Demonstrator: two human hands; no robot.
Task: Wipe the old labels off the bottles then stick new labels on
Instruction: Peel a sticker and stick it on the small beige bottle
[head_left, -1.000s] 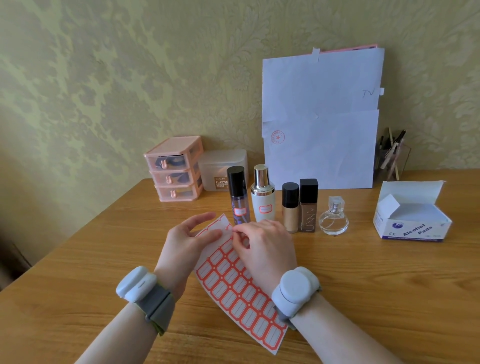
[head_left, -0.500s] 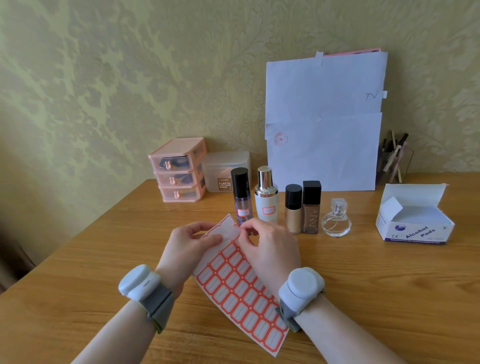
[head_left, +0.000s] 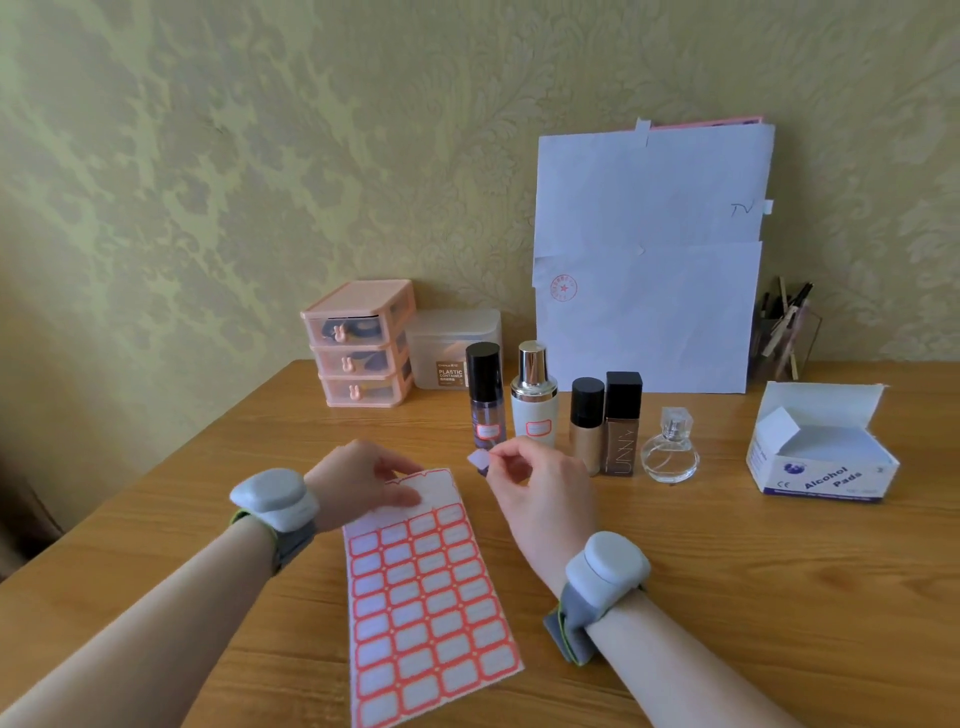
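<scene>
Head view: my right hand (head_left: 540, 499) has just peeled one label (head_left: 478, 460) free. Thumb and forefinger pinch it, raised near the bottles. My left hand (head_left: 358, 483) grips the sheet (head_left: 426, 597) at its top edge. Purple bottle (head_left: 485, 410) and white bottle (head_left: 534, 410) are labelled. Gold bottle (head_left: 587, 426) is bare and unobstructed. Pad box (head_left: 821, 457) stands well right.

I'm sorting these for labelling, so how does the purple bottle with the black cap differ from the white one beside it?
The purple bottle has a black cap; the white bottle has a shiny silver one. The purple bottle is see-through and slim, the white bottle opaque and wider. Both stand upright, each already labelled on the front.
</scene>
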